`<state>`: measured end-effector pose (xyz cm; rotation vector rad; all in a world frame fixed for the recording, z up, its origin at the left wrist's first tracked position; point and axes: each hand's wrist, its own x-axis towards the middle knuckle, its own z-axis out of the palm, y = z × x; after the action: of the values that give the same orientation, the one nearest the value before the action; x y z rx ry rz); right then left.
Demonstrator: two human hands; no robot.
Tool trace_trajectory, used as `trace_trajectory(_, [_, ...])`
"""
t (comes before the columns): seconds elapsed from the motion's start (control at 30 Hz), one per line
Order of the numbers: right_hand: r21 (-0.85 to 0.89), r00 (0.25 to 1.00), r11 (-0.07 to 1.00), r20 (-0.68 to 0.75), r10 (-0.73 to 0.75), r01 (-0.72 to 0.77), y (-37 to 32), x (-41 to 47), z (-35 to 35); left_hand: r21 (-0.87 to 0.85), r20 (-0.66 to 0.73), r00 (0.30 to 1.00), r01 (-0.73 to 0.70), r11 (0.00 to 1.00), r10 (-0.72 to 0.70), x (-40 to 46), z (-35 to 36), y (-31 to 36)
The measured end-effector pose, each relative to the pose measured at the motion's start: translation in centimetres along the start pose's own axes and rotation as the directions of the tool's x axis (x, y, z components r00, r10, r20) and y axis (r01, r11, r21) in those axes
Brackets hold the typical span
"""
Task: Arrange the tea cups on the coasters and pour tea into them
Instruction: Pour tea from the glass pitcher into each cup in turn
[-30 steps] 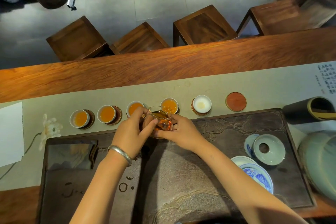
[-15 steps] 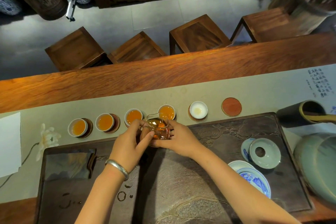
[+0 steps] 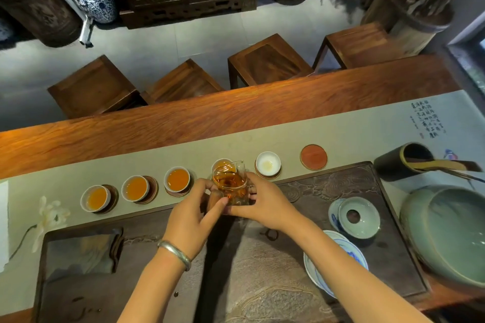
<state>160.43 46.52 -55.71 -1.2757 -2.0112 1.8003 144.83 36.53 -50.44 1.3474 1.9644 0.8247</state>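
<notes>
A row of small white tea cups stands on round brown coasters along the beige runner. Three cups (image 3: 95,198) (image 3: 135,188) (image 3: 178,179) at the left hold amber tea. A fourth filled cup (image 3: 222,165) shows partly behind the glass pitcher (image 3: 232,186). The fifth cup (image 3: 268,164) is nearly empty on its coaster. One red coaster (image 3: 314,157) further right is bare. My right hand (image 3: 265,204) grips the glass pitcher of tea, and my left hand (image 3: 194,214) steadies its left side. The pitcher is held upright over the tray's far edge.
The dark carved tea tray (image 3: 341,183) lies in front of me. On its right are a celadon lid (image 3: 359,217) and blue-and-white dishes (image 3: 354,257). A large celadon bowl (image 3: 446,231) and a dark tool holder (image 3: 401,162) sit at far right. Wooden stools (image 3: 267,60) stand beyond the table.
The pitcher, tipped over the fourth cup a second ago, has come back to upright in both hands. The camera view has shifted upward.
</notes>
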Motion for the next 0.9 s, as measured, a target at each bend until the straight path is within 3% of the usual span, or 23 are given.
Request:
trace_trajectory(0.33, [0.034, 0.997, 0.999, -0.074, 0.023, -0.02, 1.8, -0.9, -2.3, 0.017, 0.07, 0.997, -0.035, 0.999, 0.034, 1.4, 1.9, 2.0])
trace_trajectory(0.9, [0.172, 0.993, 0.98, -0.037, 0.108, -0.101, 3.3, -0.6, -2.6, 0.075, 0.106, 0.993, -0.067, 0.995, 0.059, 3.0, 3.0, 1.6])
